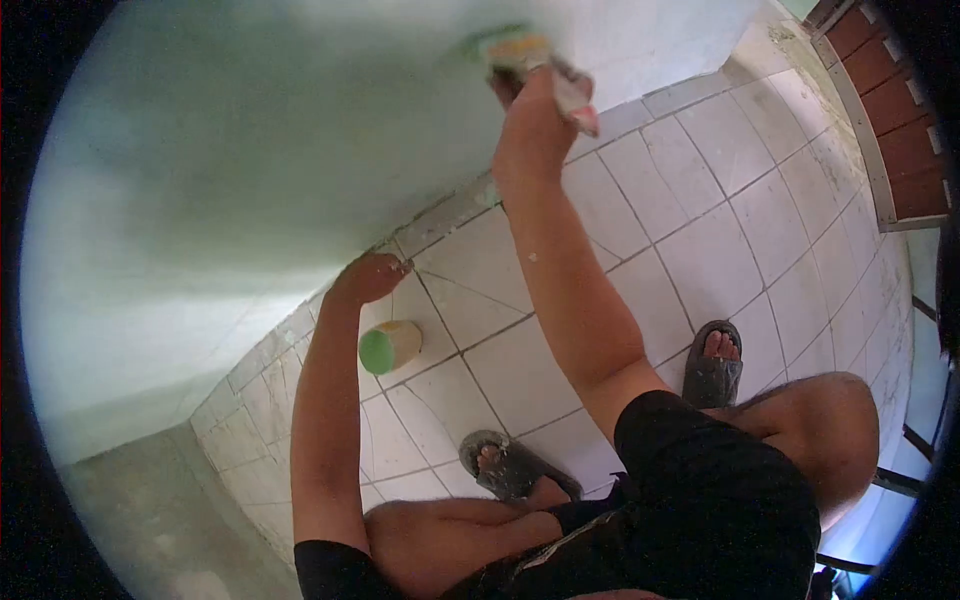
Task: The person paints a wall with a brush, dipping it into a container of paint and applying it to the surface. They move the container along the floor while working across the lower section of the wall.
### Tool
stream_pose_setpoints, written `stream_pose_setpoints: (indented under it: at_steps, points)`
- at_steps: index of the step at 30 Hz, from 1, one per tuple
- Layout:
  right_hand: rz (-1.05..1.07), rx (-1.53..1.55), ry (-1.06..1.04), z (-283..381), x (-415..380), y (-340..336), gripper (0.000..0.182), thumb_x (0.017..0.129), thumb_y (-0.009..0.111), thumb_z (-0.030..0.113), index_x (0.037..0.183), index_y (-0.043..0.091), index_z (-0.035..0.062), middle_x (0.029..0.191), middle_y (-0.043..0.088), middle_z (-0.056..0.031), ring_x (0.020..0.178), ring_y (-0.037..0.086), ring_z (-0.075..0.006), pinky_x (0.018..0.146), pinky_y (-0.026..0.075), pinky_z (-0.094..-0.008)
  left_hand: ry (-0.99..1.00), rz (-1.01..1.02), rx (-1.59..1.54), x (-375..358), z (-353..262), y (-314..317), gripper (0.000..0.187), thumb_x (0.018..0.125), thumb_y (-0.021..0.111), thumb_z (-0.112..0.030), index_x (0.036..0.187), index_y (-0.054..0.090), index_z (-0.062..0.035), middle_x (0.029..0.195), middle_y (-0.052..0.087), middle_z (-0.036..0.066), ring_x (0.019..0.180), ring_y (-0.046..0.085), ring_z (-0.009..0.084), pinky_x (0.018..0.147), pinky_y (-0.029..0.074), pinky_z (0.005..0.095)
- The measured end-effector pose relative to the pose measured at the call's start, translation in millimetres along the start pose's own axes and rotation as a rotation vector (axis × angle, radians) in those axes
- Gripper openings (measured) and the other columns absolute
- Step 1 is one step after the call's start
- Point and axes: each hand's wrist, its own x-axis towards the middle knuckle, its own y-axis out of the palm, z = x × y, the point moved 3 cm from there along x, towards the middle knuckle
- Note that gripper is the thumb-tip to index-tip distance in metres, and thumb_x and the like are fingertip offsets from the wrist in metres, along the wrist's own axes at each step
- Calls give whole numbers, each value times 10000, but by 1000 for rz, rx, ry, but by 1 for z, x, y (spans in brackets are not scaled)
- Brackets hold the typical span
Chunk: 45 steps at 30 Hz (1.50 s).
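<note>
My right hand (532, 98) is closed around a paintbrush (516, 48), blurred by motion. The bristle end is at the pale green wall (260, 130), and the handle's reddish tip sticks out past the hand on the right. Low down by the foot of the wall, my left hand (372, 279) is closed with its fingers curled. Small pale specks show at its fingertips; whether it holds anything is hidden. Just below that hand, a cup (404, 341) with green paint inside is on the floor, apart from the hand, its open top turned toward the left of the view.
White floor tiles (690, 225) with dark joints run along the wall base. My feet in dark, paint-spotted slippers (515, 470) are on them. At the upper right stands a reddish-brown panel with a metal frame (880, 95). A grey surface (150, 510) lies at lower left.
</note>
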Motion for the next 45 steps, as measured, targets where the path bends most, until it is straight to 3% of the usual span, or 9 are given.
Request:
stream_pose_setpoints:
  at_steps: [4, 13, 17, 21, 29, 31, 38, 41, 45]
  points:
    - [244, 371, -52, 9, -8, 2, 251, 845, 458, 77, 1063, 334, 67, 1044, 487, -134, 947, 548, -257, 743, 487, -393, 133, -75, -12, 17, 30, 23, 412, 899, 384, -406, 932, 598, -55, 1010, 605, 120, 962, 554, 284, 895, 416, 388]
    - [24, -160, 268, -163, -23, -140, 321, 833, 585, 211, 1004, 366, 50, 972, 557, -103, 854, 539, -156, 651, 436, -277, -6, -147, 60, -35, 7, -21, 443, 841, 441, -472, 944, 621, -79, 979, 612, 144, 976, 549, 313, 860, 428, 409]
    - [23, -174, 296, -121, -20, -87, 312, 839, 568, 205, 1018, 364, 52, 956, 543, -98, 844, 534, -154, 652, 435, -278, -33, -266, 23, -48, 9, -26, 446, 819, 466, -486, 882, 643, -82, 934, 622, 146, 955, 565, 296, 829, 447, 412]
    - [32, -350, -153, -22, -3, 14, 193, 798, 505, 94, 953, 412, 26, 876, 518, -101, 774, 535, -159, 650, 489, -293, -66, -151, 5, -46, 12, -42, 448, 804, 481, -500, 870, 648, -89, 964, 617, 135, 978, 556, 289, 829, 448, 408]
    - [306, 166, -367, 126, -36, 112, 158, 829, 455, 51, 950, 364, 3, 1002, 475, -134, 862, 546, -196, 754, 518, -372, -79, -324, -72, -65, 2, -59, 433, 801, 490, -495, 910, 639, -103, 1055, 588, 114, 1025, 533, 282, 873, 424, 400]
    - [374, 71, -519, 101, -32, 102, 180, 851, 452, 74, 989, 354, 11, 1015, 459, -131, 866, 550, -208, 725, 525, -370, -96, -329, -102, -61, 9, -56, 437, 800, 491, -497, 916, 639, -103, 1060, 587, 114, 1030, 531, 280, 875, 423, 400]
    - [184, -327, -3, -49, -8, -53, 205, 821, 498, 95, 999, 417, 33, 897, 534, -107, 783, 564, -192, 633, 521, -329, -132, -268, -28, -65, 17, -52, 447, 784, 507, -498, 938, 648, -103, 1040, 601, 114, 1025, 543, 273, 868, 432, 409]
    - [197, -329, -44, -26, -3, -76, 186, 808, 495, 34, 980, 444, -12, 860, 543, -97, 790, 552, -169, 657, 483, -287, -102, -299, -49, -70, 16, -60, 455, 780, 509, -505, 958, 644, -108, 1045, 600, 111, 1027, 544, 272, 871, 433, 408]
    - [365, -632, -803, 86, 32, -8, 288, 780, 551, 10, 1062, 511, -30, 945, 578, -131, 831, 565, -176, 705, 465, -286, -105, -257, -38, -54, 5, -53, 461, 768, 520, -501, 1001, 632, -119, 1065, 592, 105, 1024, 544, 278, 874, 434, 403]
